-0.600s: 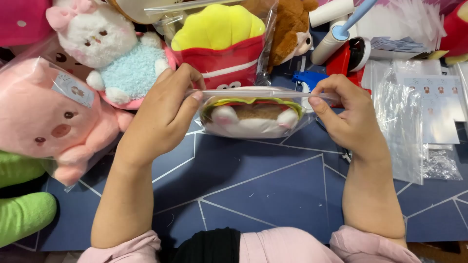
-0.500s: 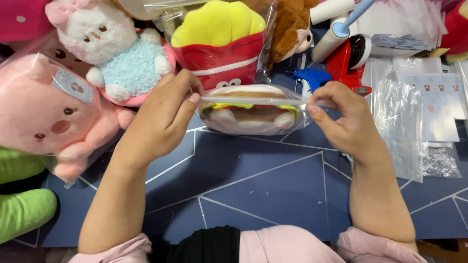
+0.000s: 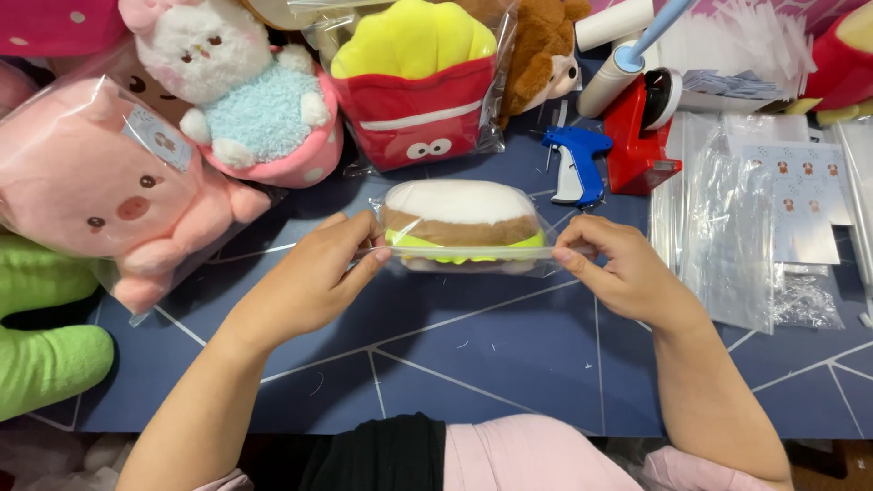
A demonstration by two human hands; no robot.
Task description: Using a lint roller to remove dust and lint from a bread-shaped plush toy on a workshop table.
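A burger-shaped plush toy (image 3: 460, 225) with a white bun, brown patty and yellow-green layer sits inside a clear plastic bag (image 3: 473, 259) on the dark blue mat (image 3: 455, 355). My left hand (image 3: 318, 277) pinches the bag's near edge at its left end. At the right end, my right hand (image 3: 614, 268) pinches the same edge. The edge is stretched taut between both hands, in front of the toy.
Bagged plush toys line the back: a pink pig (image 3: 100, 195), a white rabbit in blue (image 3: 241, 86), red-and-yellow fries (image 3: 414, 86), a brown bear (image 3: 541, 59). A green plush (image 3: 41, 336) lies left. A blue tagging gun (image 3: 575, 162), red tape dispenser (image 3: 641, 132) and clear bags (image 3: 727, 218) lie right.
The bagged burger toy has been turned over, so its white bun now faces up. Both hands have moved from the bag's sides to its near edge and pulled it straight.
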